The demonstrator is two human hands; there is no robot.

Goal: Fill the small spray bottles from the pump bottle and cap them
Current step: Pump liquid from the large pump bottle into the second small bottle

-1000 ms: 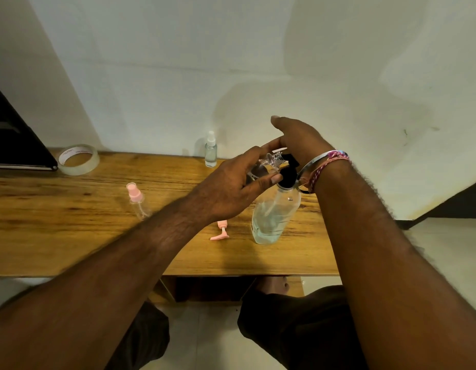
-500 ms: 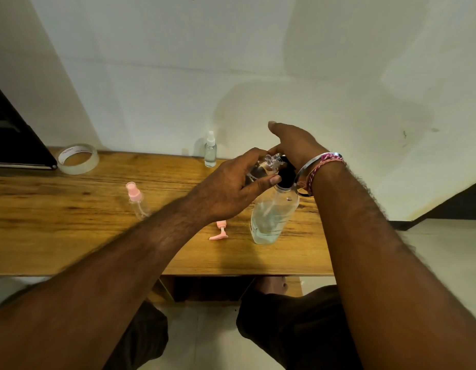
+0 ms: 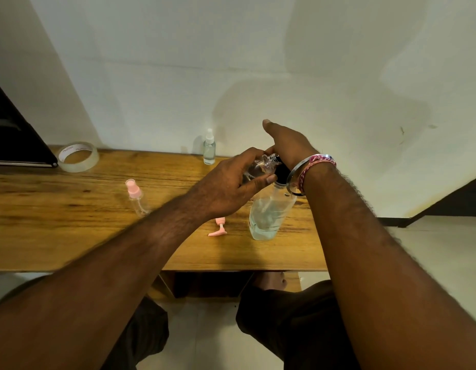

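The left hand [image 3: 231, 182] has its fingers and thumb curled round a small clear spray bottle [image 3: 261, 168], uncapped, tilted with its open neck up against the black pump head [image 3: 281, 170]. The right hand [image 3: 287, 145] lies over that pump head with fingers straight, palm pressing down; whether the spout sits exactly over the neck is hidden by the hands.

The pump bottle [image 3: 269, 214] stands on the wooden table [image 3: 71, 236], about a third full of clear liquid. A loose pink spray cap [image 3: 218, 228] lies just beside its base. Further left stands a pink-capped small bottle [image 3: 135, 196], and a white-capped one [image 3: 209, 149] sits by the wall, with a tape roll [image 3: 78, 156] at the far left.

The risk, as I judge it: the neck is narrow and held at a slant, so a push with the spout off-centre would send liquid over the fingers and table. Pressing hard on one side could also tip the pump bottle, since nothing steadies its body.

Against a second ago, the right hand sits lower on the pump head, which suggests a downstroke; the other things have not moved.
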